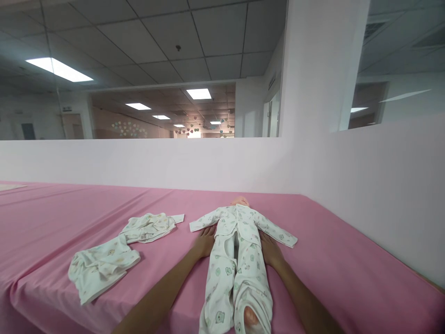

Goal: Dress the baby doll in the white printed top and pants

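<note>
Here the left hand point(205, 241) and right hand point(270, 250) lie flat and open against the sides of a dressed doll point(236, 260), gripping nothing. The doll lies face-up on the pink table point(347, 278); loose baby clothes point(114, 253) sit at nine o'clock.

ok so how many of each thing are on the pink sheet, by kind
baby doll in a printed sleepsuit: 1
loose printed baby garments: 2, a top and trousers
hands resting beside the doll: 2, left hand and right hand
total: 5
</note>
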The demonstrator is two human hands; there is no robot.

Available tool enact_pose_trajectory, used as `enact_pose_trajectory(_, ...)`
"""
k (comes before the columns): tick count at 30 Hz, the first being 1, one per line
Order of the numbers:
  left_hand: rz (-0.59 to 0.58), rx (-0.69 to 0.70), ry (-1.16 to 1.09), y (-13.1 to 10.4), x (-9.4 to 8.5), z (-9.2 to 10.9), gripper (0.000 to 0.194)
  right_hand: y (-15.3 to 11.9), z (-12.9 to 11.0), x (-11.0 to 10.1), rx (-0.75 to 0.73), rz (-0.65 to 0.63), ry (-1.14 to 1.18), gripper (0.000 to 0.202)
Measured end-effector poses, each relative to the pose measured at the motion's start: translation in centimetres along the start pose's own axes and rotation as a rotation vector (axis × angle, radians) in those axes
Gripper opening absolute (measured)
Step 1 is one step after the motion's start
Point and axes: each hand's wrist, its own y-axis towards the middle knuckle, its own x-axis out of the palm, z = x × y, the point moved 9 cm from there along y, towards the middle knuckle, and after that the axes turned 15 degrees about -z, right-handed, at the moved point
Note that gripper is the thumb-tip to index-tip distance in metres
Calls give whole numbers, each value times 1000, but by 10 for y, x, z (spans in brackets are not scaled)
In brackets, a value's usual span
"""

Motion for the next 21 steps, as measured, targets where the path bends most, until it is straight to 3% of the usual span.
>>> enact_pose_trajectory(21, -12, 2, 2, 3, 3, -3, 74, 2, 1, 0, -10, 13, 20, 68)
